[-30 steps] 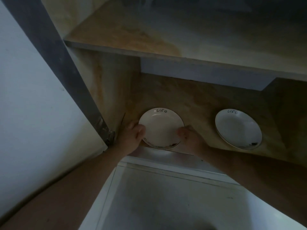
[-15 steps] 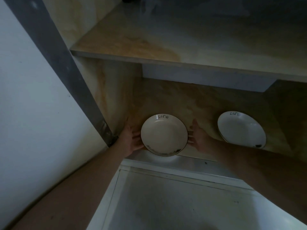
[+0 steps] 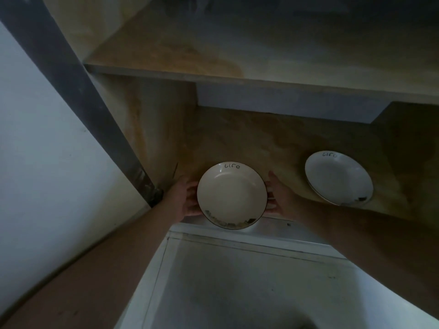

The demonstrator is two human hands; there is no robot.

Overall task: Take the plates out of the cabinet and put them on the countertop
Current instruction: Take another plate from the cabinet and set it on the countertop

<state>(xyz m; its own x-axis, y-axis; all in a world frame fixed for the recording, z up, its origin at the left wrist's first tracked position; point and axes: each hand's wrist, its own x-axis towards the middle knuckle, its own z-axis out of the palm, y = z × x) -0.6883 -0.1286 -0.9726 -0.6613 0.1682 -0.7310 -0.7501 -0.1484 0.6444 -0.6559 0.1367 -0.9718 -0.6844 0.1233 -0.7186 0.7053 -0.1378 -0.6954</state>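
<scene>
A cream plate (image 3: 231,194) with a dark rim and the word "life" on it hangs between my two hands, over the front edge of the cabinet's lower shelf (image 3: 273,148). My left hand (image 3: 184,198) is at its left side and my right hand (image 3: 279,198) at its right side. Their fingers run fairly straight under the rim, and no thumb lies over the top. A second, whiter plate (image 3: 338,179) of the same kind lies on the shelf to the right, untouched. The white countertop (image 3: 237,286) lies below the held plate.
An upper wooden shelf (image 3: 237,43) juts out above the plates. A dark cabinet frame post (image 3: 78,96) runs diagonally at the left, with a pale wall (image 3: 47,174) beside it. The shelf's right side wall (image 3: 413,150) stands close to the second plate.
The left plate has risen off the shelf and come toward me. My thumbs, which lay over its rim, have come off, and my fingers now lie straighter under its sides.
</scene>
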